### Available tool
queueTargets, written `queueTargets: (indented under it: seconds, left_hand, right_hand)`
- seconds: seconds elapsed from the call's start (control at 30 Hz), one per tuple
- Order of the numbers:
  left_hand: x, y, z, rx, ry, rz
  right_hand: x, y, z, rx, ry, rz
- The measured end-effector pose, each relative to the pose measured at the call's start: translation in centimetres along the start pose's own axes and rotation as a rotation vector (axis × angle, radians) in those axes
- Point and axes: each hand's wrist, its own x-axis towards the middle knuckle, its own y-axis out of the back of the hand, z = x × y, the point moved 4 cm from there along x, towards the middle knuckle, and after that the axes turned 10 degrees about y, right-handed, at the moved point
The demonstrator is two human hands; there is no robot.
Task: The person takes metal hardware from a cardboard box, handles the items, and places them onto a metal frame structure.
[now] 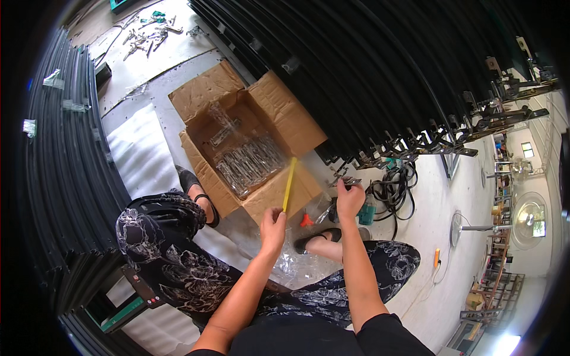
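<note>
My left hand [274,229] is closed around the lower end of a narrow, flat yellow strip [290,185]. The strip points up across the front flap of an open cardboard box [285,199]. Inside the box lie rows of metal fittings [252,166] in clear plastic, with a few loose wrapped ones behind. To the right, my right hand [350,199] is closed on a metal fitting [351,181], partly hidden by the fingers. Just above it are the dark frames' lower ends, carrying similar metal fittings [380,155].
Black frames [356,65] lean at upper right; another stack [65,148] stands left. By my feet lie clear plastic wrapping [294,264], a red piece [306,220] and a teal tool [366,213]. A coiled black cable [396,193] and a standing fan [457,229] are right.
</note>
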Motion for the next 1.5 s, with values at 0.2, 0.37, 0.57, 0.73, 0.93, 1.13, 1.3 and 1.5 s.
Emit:
queueTargets:
  seconds: [0.2, 0.37, 0.57, 0.73, 0.93, 1.13, 1.3, 1.5]
  left_hand:
    - [-0.1, 0.0, -0.1, -0.005, 0.008, 0.029]
    - [0.3, 0.1, -0.6, 0.022, 0.007, -0.015]
    - [0.0, -0.3, -0.7, 0.015, 0.025, -0.071]
    - [-0.2, -0.3, -0.2, 0.006, 0.027, -0.087]
    - [-0.7, -1.0, 0.0, -0.079, 0.042, -0.177]
    - [-0.9, -1.1, 0.0, -0.071, 0.071, -0.187]
    - [-1.5, -1.0, 0.3, -0.042, 0.067, -0.162]
    - [-0.9, -1.2, -0.2, -0.067, 0.11, -0.202]
  right_hand:
    - [1.3, -1.0, 1.1, 0.006, -0.015, 0.038]
    - [1.1, -1.9, 0.9, -0.105, -0.029, 0.239]
    - [2.1, -2.3, 1.2, -0.127, -0.016, 0.257]
    - [2.1, -0.6, 0.6, -0.076, -0.118, 0.025]
    - [3.6, 4.4, -3.3, -0.067, 0.032, 0.168]
    - [2.6, 3.9, -3.0, -0.173, 0.149, 0.085]
    - [2.4, 4.6, -3.0, 0.08, -0.037, 0.218]
    - [4.3, 4.1, -2.2, -0.181, 0.17, 0.182]
